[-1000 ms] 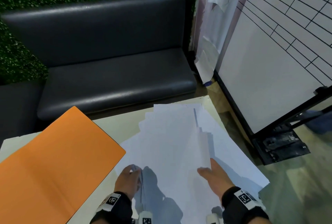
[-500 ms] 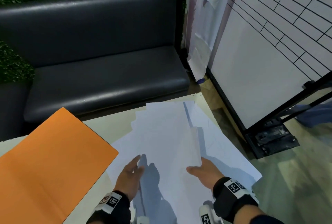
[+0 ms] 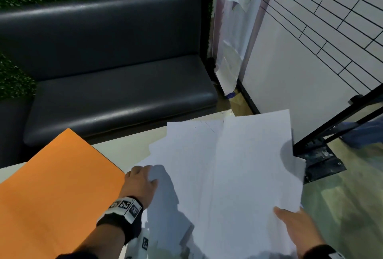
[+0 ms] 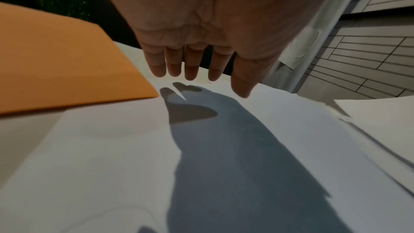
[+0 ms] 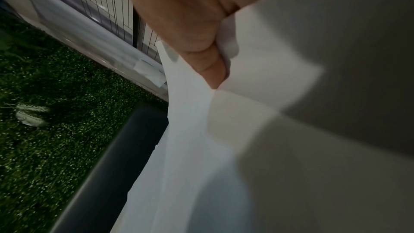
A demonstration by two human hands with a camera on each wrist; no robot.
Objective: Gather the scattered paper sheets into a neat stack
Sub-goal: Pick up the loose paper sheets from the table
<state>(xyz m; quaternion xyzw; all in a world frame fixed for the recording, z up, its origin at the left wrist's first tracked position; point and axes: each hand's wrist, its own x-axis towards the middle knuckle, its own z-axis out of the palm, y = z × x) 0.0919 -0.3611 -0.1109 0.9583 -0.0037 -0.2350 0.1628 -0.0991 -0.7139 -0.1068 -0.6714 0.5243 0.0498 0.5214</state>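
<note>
Paper sheets [image 3: 238, 175] between hands, right hand [image 3: 298, 229] gripping, left hand [image 3: 141, 184] flat above.

Paper sheets [image 3: 228, 165] on table [image 3: 124, 148] before me; folder [image 3: 51, 192] to their left; bench [image 3: 116, 92] behind table; my right hand [image 3: 294, 227] grips sheets' near right edge.

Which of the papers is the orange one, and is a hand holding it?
The orange sheet lies flat on the left side of the table, beside the white sheets. No hand holds it; the left hand hovers over the white sheets next to it.
</note>
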